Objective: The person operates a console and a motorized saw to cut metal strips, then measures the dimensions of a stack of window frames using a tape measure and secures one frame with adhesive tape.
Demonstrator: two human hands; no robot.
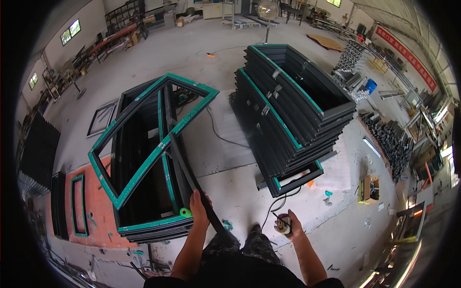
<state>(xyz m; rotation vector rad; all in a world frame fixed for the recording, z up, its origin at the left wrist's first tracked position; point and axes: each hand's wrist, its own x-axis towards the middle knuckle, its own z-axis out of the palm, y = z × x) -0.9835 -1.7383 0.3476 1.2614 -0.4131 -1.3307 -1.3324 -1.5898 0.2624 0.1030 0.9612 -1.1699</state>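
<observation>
My left hand [200, 207] is closed around a long dark bar [188, 175]. The bar slants from my body up to a green-edged dark frame [144, 174], which lies askew on a stack of dark frames [152, 224]. Beside my left wrist, a small bright green roll [185, 211] sits at the stack's near edge. Out to the right, my right hand [294, 225] is wrapped around a small pale container [283, 224] with a thin dark stick across its top. What the container holds is too small to tell.
A taller stack of dark frames [293, 110] stands ahead to the right. Cables [272, 209] run over the floor near my feet. An open cardboard box [369, 190] and piled metal profiles [391, 149] lie farther right. At left, frames rest on an orange sheet [103, 211].
</observation>
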